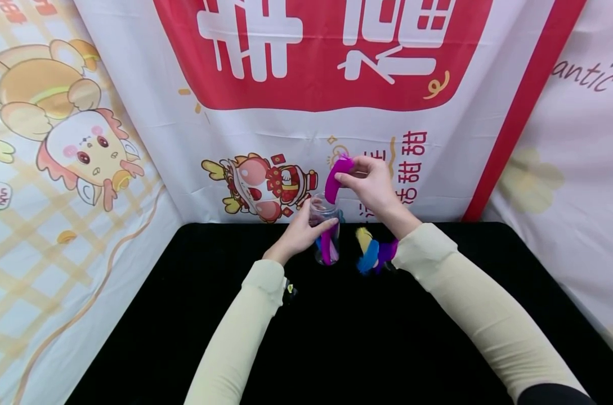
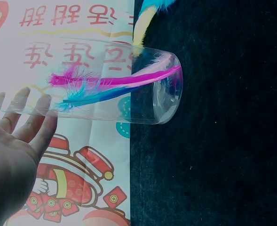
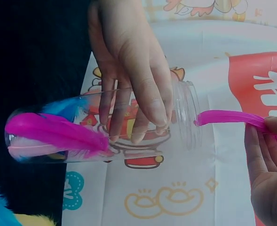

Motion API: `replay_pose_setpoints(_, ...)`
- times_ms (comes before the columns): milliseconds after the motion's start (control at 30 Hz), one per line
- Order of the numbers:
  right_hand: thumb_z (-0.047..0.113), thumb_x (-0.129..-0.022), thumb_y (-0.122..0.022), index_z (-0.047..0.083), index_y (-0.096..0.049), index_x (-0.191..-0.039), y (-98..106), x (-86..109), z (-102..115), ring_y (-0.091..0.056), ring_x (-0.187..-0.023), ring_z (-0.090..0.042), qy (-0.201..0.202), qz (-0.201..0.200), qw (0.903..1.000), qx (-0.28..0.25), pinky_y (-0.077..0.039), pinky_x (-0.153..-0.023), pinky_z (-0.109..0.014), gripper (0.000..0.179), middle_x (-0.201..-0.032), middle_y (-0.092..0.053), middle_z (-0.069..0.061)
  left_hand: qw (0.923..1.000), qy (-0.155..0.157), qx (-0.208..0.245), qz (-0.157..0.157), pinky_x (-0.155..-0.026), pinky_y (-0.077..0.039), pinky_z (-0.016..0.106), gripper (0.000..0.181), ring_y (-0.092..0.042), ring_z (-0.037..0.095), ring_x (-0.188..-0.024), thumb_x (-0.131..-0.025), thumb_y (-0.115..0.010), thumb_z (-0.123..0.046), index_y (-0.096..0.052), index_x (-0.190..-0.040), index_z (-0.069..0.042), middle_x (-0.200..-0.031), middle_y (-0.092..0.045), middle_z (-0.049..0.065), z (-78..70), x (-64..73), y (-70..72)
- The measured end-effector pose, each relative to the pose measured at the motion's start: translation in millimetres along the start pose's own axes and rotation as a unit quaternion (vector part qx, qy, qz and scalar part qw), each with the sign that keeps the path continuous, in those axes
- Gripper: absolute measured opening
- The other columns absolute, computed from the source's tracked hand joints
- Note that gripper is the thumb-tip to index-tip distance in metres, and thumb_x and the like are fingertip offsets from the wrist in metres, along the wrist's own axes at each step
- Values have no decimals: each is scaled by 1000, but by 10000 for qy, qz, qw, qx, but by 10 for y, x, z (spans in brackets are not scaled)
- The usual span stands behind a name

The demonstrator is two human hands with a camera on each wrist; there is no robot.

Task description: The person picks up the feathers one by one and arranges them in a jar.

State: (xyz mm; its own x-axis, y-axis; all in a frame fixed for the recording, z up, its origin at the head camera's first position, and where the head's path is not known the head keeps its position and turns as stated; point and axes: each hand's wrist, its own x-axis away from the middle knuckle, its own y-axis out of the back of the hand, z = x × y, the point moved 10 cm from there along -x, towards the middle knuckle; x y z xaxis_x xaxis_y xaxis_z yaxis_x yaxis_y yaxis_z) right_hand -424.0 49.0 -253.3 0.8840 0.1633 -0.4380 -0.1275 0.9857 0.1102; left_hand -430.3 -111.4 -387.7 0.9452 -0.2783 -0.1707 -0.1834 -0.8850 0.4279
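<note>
A clear jar (image 1: 322,205) stands near the back edge of the black table, gripped around its upper part by my left hand (image 1: 299,233). Inside the jar lie a magenta feather (image 3: 58,132), a pale pink feather (image 3: 30,148) and a blue feather (image 2: 105,95). Above the jar, my right hand (image 1: 373,183) pinches another magenta feather (image 1: 338,177) between thumb and fingers. That feather's lower tip is at the jar's mouth (image 3: 191,115); whether it has passed the rim, I cannot tell.
Right of the jar, a yellow feather (image 1: 363,238), a blue feather (image 1: 368,257) and a purple feather (image 1: 386,251) lie together on the black table (image 1: 336,337). A printed cloth (image 1: 306,126) hangs right behind the table's back edge.
</note>
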Motion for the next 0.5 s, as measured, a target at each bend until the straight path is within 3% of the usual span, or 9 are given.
replay_pose_setpoints(500,8,-91,-78,-4,-70,-104,-136,-7,-143,-73,-97,-23,-291,282,9969,672,-61,-82,-31,19,-105,-74,-18,9999,-112,48,31,-109,-47,47,76,-56,32,-130,-95,-69,-51,-33,-151,-14,-141,-50,8,11,-29,-5)
